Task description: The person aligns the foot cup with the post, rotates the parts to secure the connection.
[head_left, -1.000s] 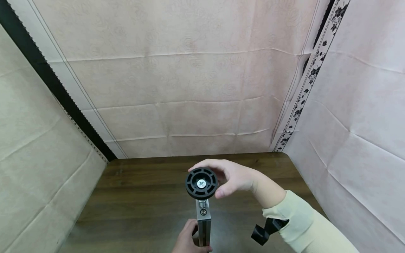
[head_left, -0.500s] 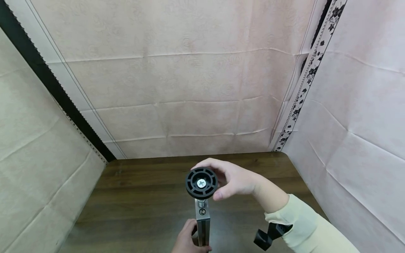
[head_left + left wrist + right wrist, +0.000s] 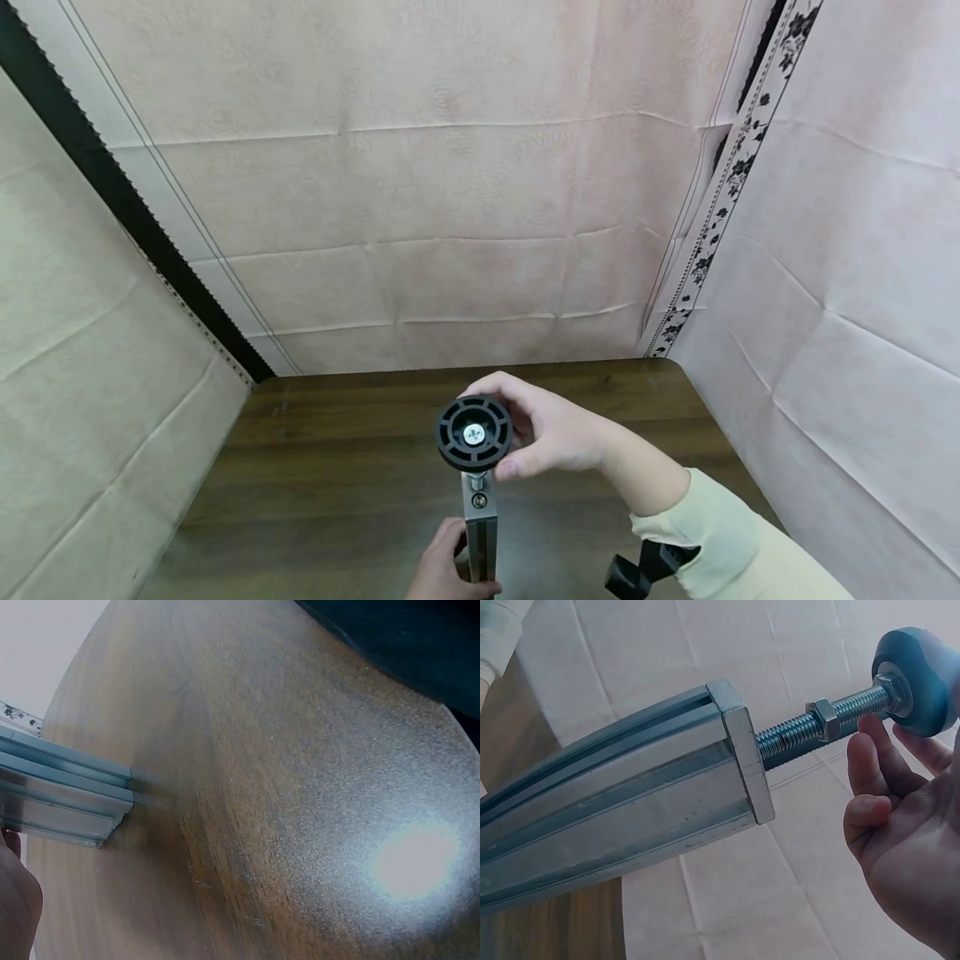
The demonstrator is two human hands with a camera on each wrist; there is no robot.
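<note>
In the head view, my left hand grips a slotted aluminium profile that stands on end. A black round levelling foot tops it, with a cross-head screw in its centre. My right hand holds the foot's rim, fingers behind it and thumb at its lower right edge. The right wrist view shows a threaded rod between the profile's end plate and the foot, with a hex nut partway along. The profile's lower end is close to the table in the left wrist view; contact is unclear.
A dark wood-grain table lies beneath the hands. Pale creased cloth hangs behind it, with more cloth at both sides. A black strap mount sits on the right sleeve. Dark fabric shows beyond the table edge.
My right thumb has moved leftward and down along the foot's edge, and the right forearm has dropped slightly. My left hand and the profile stay almost still.
</note>
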